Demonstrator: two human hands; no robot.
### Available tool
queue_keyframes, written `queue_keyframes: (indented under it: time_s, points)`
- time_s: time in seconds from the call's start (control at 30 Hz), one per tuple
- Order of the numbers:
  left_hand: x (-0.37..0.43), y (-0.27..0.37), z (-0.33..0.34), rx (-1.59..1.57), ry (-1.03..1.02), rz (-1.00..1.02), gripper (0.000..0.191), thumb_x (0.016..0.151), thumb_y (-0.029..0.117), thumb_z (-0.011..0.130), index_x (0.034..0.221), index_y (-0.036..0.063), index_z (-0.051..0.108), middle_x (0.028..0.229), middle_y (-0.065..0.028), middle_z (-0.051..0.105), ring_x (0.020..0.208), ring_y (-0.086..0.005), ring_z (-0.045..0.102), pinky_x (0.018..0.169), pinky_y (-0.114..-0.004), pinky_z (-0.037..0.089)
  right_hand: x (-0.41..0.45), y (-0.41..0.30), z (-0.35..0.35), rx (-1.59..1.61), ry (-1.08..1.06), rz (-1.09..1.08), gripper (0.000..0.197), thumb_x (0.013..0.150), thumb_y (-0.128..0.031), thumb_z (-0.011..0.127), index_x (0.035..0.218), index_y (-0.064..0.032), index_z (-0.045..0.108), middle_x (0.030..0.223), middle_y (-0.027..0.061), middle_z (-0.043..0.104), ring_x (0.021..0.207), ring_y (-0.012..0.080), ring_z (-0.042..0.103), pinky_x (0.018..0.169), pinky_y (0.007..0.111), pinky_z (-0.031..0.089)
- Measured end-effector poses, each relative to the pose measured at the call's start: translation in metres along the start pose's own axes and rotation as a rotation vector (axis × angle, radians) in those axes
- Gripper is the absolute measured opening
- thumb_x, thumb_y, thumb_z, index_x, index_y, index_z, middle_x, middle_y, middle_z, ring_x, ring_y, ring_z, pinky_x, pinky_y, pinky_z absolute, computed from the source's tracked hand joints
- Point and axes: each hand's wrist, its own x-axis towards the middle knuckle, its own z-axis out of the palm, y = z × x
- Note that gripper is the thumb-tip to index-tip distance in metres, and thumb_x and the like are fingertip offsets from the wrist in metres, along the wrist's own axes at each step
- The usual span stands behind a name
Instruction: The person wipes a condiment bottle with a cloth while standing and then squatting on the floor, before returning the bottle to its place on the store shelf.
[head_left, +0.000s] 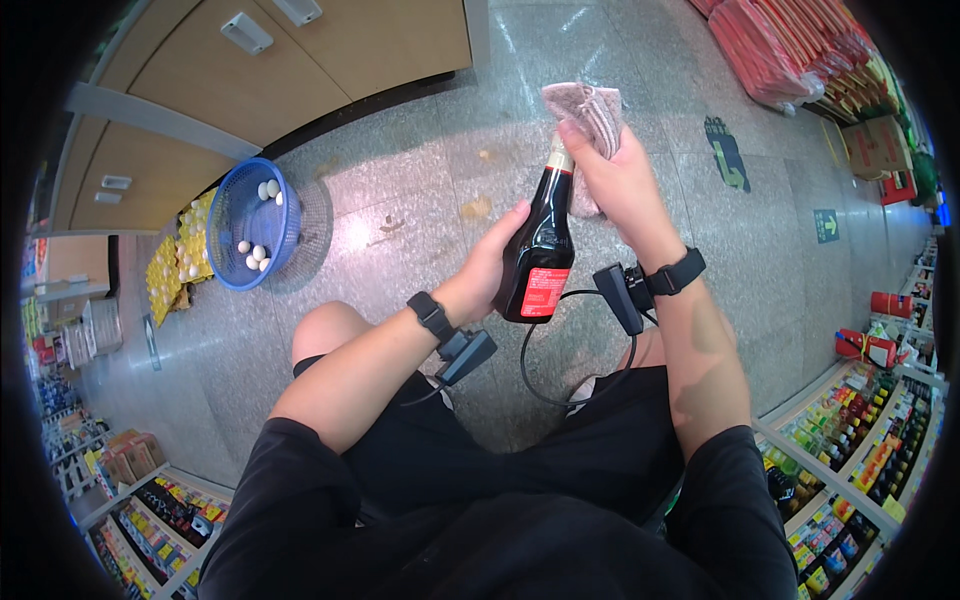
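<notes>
A dark glass sauce bottle (551, 225) with a red label and a pale cap is held tilted above the floor before me. My left hand (487, 266) grips its lower body from the left side; most of those fingers are hidden behind the glass. Bunched in my right hand (619, 176) is a pinkish-grey cloth (589, 109). The right thumb lies beside the bottle's neck and cap, with the cloth partly behind the neck. Each wrist wears a black strap with a small device and a cable.
A blue plastic basket (289, 247) with several eggs stands on the floor at left, by yellow egg trays (169, 274). Wooden cabinets (315, 97) line the upper left. Shelves of bottles (847, 420) stand at lower right, more shelves (161, 517) at lower left. Red packages (757, 60) are stacked at upper right.
</notes>
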Motion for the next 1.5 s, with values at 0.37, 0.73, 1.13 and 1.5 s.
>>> queue_keyframes:
  time_s: [0.37,0.73,1.13,1.5]
  points:
    - [0.005,0.011,-0.003,-0.097,0.054,-0.049,0.074,0.104,0.07,0.035,0.125,0.0041,0.063,0.106,-0.0181,0.074,0.092,-0.0299,0.076,0.081,-0.045,0.065,-0.018,-0.014,0.017,-0.667,-0.129,-0.665,0.047,0.078,0.0,0.068,0.124,-0.0086,0.072,0.102,0.0144,0.057,0.098,0.0357,0.061,0.088,0.044,0.052]
    - [0.019,0.039,-0.051,-0.277,-0.08,0.032,0.072,0.105,0.068,0.038,0.131,0.0053,0.063,0.123,-0.0151,0.071,0.109,-0.0277,0.072,0.098,-0.043,0.059,-0.057,-0.035,0.041,-0.775,-0.258,-0.742,0.054,0.071,0.0,0.072,0.124,-0.0129,0.073,0.096,0.0063,0.056,0.089,0.0278,0.062,0.072,0.039,0.054]
    - [0.025,0.048,-0.05,-0.562,-0.055,0.101,0.067,0.102,0.069,0.049,0.107,0.0041,0.067,0.09,-0.0153,0.073,0.078,-0.0275,0.074,0.072,-0.041,0.063,-0.069,-0.028,0.041,-0.748,-0.439,-0.83,0.06,0.066,0.002,0.074,0.124,-0.0127,0.074,0.094,0.0042,0.056,0.086,0.0248,0.061,0.073,0.038,0.054]
    - [0.006,0.015,-0.021,0.117,0.064,0.082,0.07,0.111,0.057,0.023,0.149,0.0062,0.052,0.134,-0.015,0.068,0.114,-0.0234,0.071,0.101,-0.04,0.058,-0.032,-0.023,0.012,-0.687,-0.208,-0.714,0.05,0.072,0.0,0.078,0.12,-0.0131,0.077,0.093,0.0071,0.056,0.083,0.027,0.063,0.07,0.038,0.053]
